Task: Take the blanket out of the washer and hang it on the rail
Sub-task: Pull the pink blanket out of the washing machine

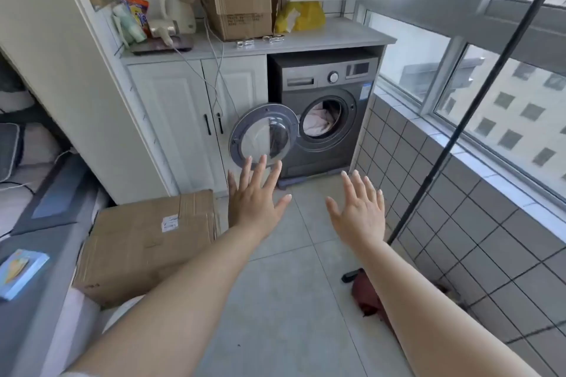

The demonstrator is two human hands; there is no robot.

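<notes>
Head view, read from the left: a closed cardboard box sits on the tiled floor beside the white cabinet doors, well short of the machine. Just past it the left hand is stretched forward with its fingers spread and straight, holding nothing; its fingertips overlap the lower rim of the washer door in the picture, though whether they touch it cannot be told. That round door stands swung open to the left. Behind it the grey front-loading washer shows its drum mouth, and the blanket, pale pink and bunched, lies inside the drum, wholly within the opening. The right hand is likewise extended, fingers apart and empty, hanging over the floor in front of the machine and apart from it. Further right a dark pole runs slantwise up past the window; it may belong to the drying rail, but that cannot be confirmed.

By my reading the task is at its very start: the approach to the drum. The next move calls for closing the gap, reaching both hands through the opening, and gathering enough cloth to draw the bundle out without snagging the door.
</notes>
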